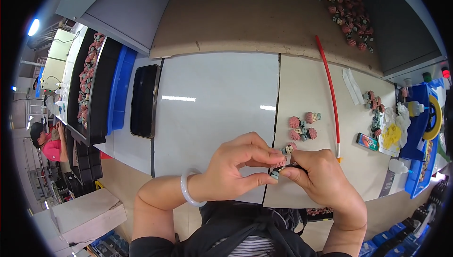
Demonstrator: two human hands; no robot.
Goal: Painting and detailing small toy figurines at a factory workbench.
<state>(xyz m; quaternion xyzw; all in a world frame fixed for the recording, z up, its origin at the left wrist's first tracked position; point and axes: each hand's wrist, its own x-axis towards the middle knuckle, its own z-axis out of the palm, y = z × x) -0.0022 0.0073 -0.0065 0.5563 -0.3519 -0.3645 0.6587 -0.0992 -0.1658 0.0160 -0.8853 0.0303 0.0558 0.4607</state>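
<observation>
A: What sits between the two hands?

B: A tiny figurine (283,163), pink on top with grey-blue parts, lumpy and matte like painted resin. It's just below the middle of the frame, over the seam between two glossy white table panels (212,115).

A: And the fingers?

B: The left hand (236,165) has thumb and forefinger pinched together on the figurine from the left; a smooth pale bangle (188,191) rings that wrist. The right hand (325,176) closes thumb and fingertips on the same piece from the right.

A: Anything close by?

B: Just above the hands, a small cluster of similar pink figurines (303,127) lies on the cream panel. A thin red rod (330,92) runs slantwise right of them. An empty black rectangular tray (144,100) lies left of centre, and a rounded plastic squeeze bottle (398,165) stands at the right edge. More pink figurines (347,14) are scattered on the brown board at upper right.
</observation>
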